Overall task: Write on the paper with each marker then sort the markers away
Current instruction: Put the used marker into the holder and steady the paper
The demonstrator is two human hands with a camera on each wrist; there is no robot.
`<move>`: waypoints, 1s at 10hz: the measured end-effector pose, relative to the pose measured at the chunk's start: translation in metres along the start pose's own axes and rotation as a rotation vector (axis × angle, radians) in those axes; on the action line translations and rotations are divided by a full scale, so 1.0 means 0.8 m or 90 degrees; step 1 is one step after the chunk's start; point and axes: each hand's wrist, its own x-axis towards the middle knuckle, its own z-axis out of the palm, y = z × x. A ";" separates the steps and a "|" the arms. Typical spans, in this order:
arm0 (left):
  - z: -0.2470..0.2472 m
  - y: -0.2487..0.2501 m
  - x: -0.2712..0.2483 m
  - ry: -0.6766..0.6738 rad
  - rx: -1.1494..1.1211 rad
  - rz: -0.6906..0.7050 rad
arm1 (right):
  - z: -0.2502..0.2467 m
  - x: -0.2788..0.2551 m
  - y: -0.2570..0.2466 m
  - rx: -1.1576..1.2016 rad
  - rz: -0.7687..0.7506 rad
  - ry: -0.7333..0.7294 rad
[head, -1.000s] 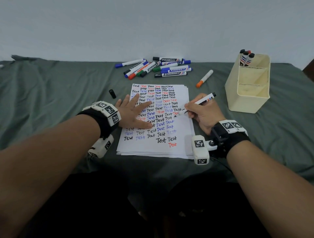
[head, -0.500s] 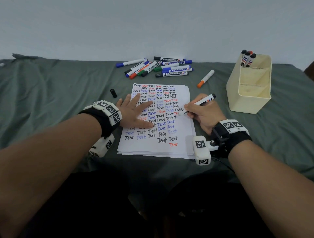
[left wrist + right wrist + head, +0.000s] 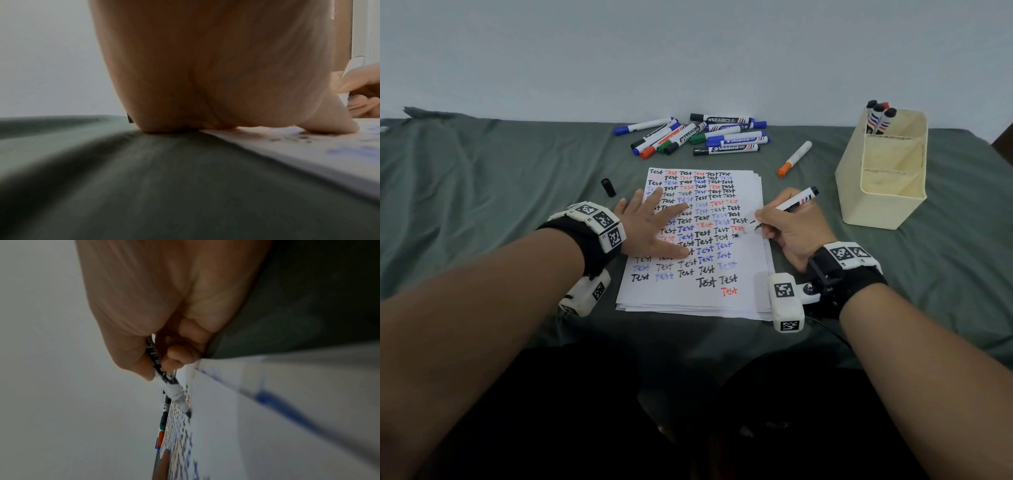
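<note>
Head view, my right hand (image 3: pixel 796 233) still pinching the black marker (image 3: pixel 784 208), tip now lower on the paper (image 3: pixel 748 274), left hand (image 3: pixel 650 228) staying flat on it, fingers straight.

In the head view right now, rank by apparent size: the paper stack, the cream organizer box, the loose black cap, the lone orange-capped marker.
1. paper stack
2. cream organizer box
3. orange-capped marker
4. black cap

None look close enough in size to doubt.
</note>
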 end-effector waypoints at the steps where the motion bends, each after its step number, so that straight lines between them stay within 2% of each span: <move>1: 0.000 0.000 0.000 0.001 0.001 -0.001 | 0.001 0.000 0.000 -0.005 -0.005 0.001; 10: 0.001 -0.001 0.003 -0.014 -0.016 0.003 | 0.000 0.000 0.000 -0.007 0.012 0.070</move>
